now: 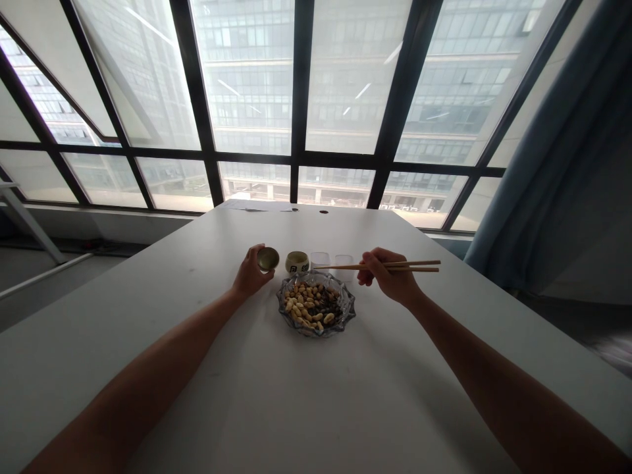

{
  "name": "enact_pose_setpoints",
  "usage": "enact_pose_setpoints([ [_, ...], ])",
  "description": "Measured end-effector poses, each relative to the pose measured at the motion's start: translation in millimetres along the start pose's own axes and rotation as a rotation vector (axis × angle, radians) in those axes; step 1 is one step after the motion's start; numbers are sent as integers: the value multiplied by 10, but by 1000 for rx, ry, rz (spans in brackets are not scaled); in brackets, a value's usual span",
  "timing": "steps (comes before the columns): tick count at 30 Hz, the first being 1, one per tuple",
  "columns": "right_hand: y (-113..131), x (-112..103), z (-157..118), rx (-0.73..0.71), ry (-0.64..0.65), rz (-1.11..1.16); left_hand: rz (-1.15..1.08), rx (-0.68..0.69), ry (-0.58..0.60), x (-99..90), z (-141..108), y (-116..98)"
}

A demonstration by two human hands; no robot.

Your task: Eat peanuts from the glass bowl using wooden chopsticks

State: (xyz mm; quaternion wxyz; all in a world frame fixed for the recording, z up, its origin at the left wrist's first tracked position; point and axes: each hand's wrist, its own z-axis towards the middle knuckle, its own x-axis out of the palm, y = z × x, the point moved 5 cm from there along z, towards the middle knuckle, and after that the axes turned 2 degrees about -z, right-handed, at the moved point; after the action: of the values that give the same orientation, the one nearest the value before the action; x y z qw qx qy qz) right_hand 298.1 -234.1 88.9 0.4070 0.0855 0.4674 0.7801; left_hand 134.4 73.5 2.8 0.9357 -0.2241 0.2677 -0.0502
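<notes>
My left hand (pixel 251 273) grips a small teacup (pixel 268 259), tilted so that its greenish inside faces me. Right beside it a second teacup (pixel 297 263) with dark characters on its side stands upright on the table. My right hand (pixel 388 273) is closed around a pair of wooden chopsticks (pixel 415 266), their tips pointing left, above the far rim of a glass bowl (pixel 349 315). Peanuts (pixel 307 304) fill the bowl's left and front, and dark seeds (pixel 332 301) lie at its right. Whether the chopstick tips hold anything is too small to tell.
Two clear plastic cups, a left one (pixel 320 259) and a right one (pixel 344 261), stand behind the bowl. White paper (pixel 257 205) lies at the far end of the white table (pixel 266 395). Windows rise beyond it, and a blue curtain (pixel 538 151) hangs at the right.
</notes>
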Motion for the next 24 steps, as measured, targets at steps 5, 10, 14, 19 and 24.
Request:
enact_pose_setpoints([
  [5,-115,-10,7,72,38,-18,-1,-19,20,3,1,2],
  [10,-78,35,-16,47,152,-134,13,-32,20,11,3,4],
  [14,36,153,-51,-58,276,-311,16,-40,26,15,5,-2],
  [19,107,261,-84,-159,328,-418,23,-35,33,9,4,-21],
  [24,100,265,-96,-118,326,-384,22,-32,35,11,11,-28],
])
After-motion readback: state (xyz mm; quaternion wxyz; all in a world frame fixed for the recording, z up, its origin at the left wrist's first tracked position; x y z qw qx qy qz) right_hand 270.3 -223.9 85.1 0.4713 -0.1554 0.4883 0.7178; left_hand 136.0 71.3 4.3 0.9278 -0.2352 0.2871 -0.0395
